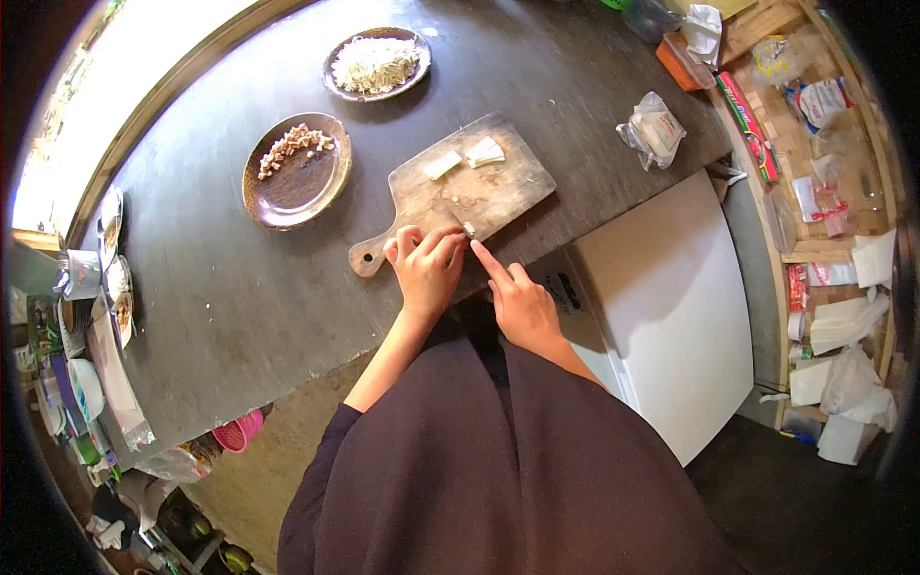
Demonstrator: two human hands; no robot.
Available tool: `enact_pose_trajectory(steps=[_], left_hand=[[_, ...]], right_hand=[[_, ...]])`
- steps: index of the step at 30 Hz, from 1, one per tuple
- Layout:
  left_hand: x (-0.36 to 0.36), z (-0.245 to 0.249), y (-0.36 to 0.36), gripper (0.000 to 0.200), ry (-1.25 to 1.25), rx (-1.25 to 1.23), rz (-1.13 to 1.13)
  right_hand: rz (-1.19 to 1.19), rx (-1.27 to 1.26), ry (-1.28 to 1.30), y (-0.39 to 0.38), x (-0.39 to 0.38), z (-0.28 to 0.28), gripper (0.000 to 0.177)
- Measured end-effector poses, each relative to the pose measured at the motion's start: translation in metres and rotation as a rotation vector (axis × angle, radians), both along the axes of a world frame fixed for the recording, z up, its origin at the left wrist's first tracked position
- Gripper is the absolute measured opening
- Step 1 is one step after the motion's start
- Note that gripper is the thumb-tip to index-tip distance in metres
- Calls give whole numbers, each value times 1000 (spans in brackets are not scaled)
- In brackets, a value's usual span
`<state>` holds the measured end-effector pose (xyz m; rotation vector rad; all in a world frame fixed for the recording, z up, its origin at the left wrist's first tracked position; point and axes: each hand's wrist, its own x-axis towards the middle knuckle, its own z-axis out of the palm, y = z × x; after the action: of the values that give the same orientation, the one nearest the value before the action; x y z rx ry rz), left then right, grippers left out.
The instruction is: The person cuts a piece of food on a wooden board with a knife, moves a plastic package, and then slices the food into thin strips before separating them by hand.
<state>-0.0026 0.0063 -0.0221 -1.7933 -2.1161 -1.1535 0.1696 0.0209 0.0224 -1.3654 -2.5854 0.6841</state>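
Note:
A wooden cutting board (422, 192) with a handle lies on the dark table, with white blocks (485, 151) and a cut white piece (443, 165) on its far half. Small white bits (469, 228) lie near its front edge, by a thin knife blade (457, 218). My right hand (527, 311) is closed around the knife, its handle mostly hidden, with the index finger stretched along it. My left hand (426, 268) rests at the board's near edge, its fingers bent and drawn together beside the blade. What its fingertips hold is hidden.
A brown plate (297, 206) holds small diced pinkish-brown pieces. Behind it, another plate (331, 72) carries pale shreds. A plastic-wrapped white block (656, 132) sits at the right. Below the table edge is a white chest-like surface (680, 316); shelves (805, 257) stand beyond.

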Motion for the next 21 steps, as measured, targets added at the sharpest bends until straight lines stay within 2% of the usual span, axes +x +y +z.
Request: enact_pose_trajectory(steps=[7, 15, 21], left_hand=[[0, -1, -1, 11, 2, -3, -3], [0, -3, -1, 14, -3, 8, 0], [-1, 0, -3, 14, 15, -13, 4]], right_hand=[[-9, -42, -6, -5, 3, 5, 68], [-32, -31, -74, -7, -1, 6, 78], [-10, 9, -22, 2, -8, -3, 75]])
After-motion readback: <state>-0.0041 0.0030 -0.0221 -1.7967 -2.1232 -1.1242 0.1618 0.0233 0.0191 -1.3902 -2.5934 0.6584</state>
